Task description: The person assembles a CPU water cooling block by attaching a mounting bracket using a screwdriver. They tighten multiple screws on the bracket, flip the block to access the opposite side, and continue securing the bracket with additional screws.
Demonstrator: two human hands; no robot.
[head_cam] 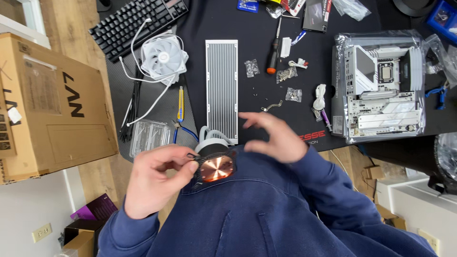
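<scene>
Here, left hand [154, 178] pinches pump block [216, 167] edge.

pump block [216, 167]: glossy copper plate | radiator [222, 90]: white ribbed metal | box [47, 104]: matt cardboard

A wooden bench [62, 19] carries a large black mat [228, 24]. On the mat lie a black keyboard [135, 24], a white square fan [164, 58], a long white finned radiator [222, 89], an orange-tipped screwdriver [273, 54] and a white motherboard on clear plastic [383, 85]. A brown cardboard box [52, 109] sits at the bench's edge.
</scene>
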